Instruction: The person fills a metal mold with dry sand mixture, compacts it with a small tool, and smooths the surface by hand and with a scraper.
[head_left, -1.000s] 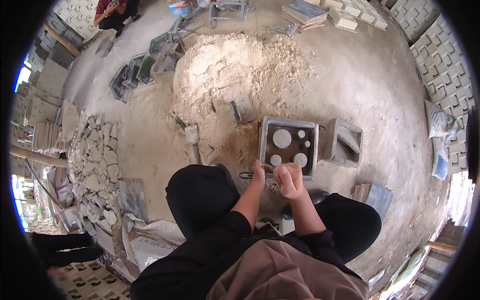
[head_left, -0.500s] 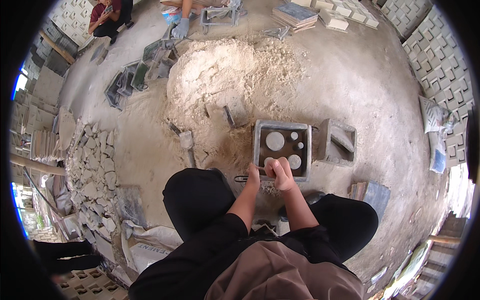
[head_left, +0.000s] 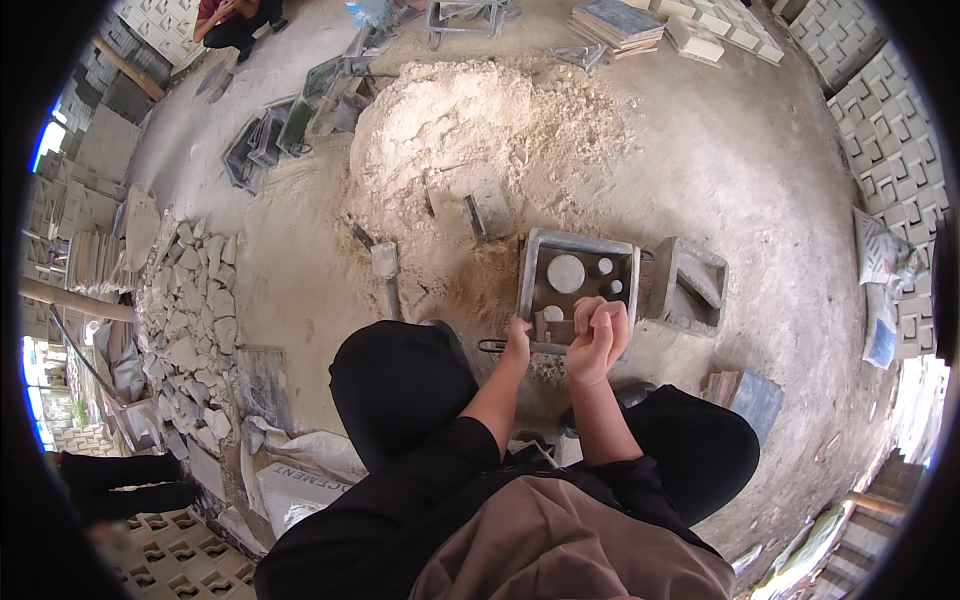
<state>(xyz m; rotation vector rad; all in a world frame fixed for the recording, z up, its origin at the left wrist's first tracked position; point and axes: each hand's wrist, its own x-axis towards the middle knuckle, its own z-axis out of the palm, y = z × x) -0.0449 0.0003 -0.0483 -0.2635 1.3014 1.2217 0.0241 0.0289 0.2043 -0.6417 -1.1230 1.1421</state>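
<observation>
A square grey mould frame (head_left: 583, 240) sits on the floor before my knees. Inside it, several pale round discs of different sizes, one a large disc (head_left: 566, 273), rest on a brown base. My left hand (head_left: 516, 342) is closed at the frame's near left corner, beside a wire loop handle (head_left: 492, 346). Over the near right part of the frame is my right hand (head_left: 598, 340), its fingers curled in; whatever they may hold is hidden. A brownish strip lies between the hands, too unclear to name.
A grey box (head_left: 690, 285) with a slanted piece inside stands right of the mould. Beyond lies a heap of pale powder (head_left: 450, 120), with a trowel-like tool (head_left: 385, 262) at its near edge. Broken stones (head_left: 190, 340) lie left. A person (head_left: 238, 22) crouches at the far left.
My right hand has moved right, away from my left hand, and turned so its curled fingers show. My left hand stays at the corner. The view has shifted; the gloved co-worker's hand is out of sight.
</observation>
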